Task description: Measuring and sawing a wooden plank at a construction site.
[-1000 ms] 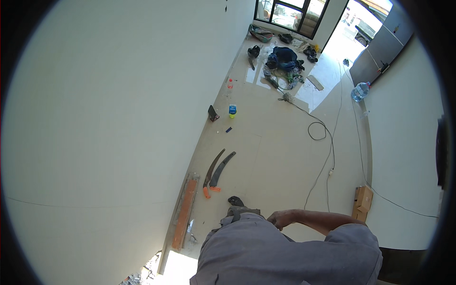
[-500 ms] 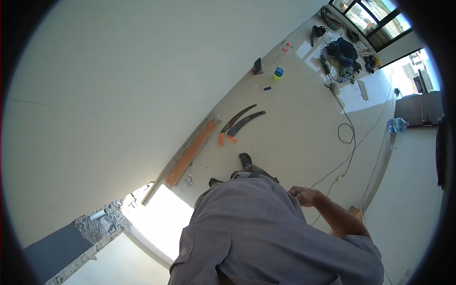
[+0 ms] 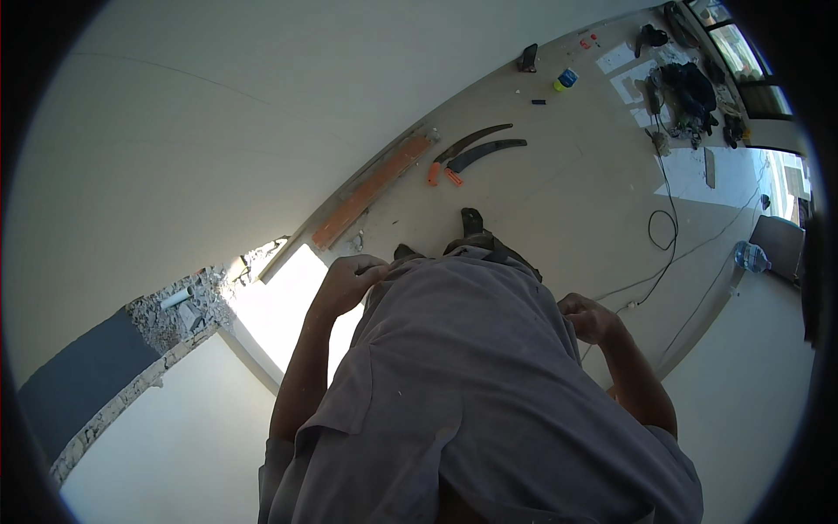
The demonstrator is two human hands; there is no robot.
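In my head view, my left hand (image 3: 351, 284) has come into sight and sits at the left edge of my grey shirt (image 3: 489, 367), where a moment ago only my right hand (image 3: 590, 319) showed. So both hands are now at the shirt, one at each side, which I take to mean that the handling is two-handed. The shirt hangs over my front, between my forearms. My fingers are curled in on both sides — whether they pinch the cloth or only rest against it, I cannot tell. My view has also swung round, bringing the broken wall opening (image 3: 188, 306) with its rubble well inside the left side.

Ahead of my dark boot (image 3: 472, 222) lie two curved blades (image 3: 484, 152) with orange handles, beside a long orange-brown board (image 3: 375, 194) along the wall. On my right, cables with a white connector (image 3: 631, 306) cross the floor; a big water bottle (image 3: 751, 257) stands out near the door. Nothing blocks my hands — the shirt's bulk just hides part of my fingers.
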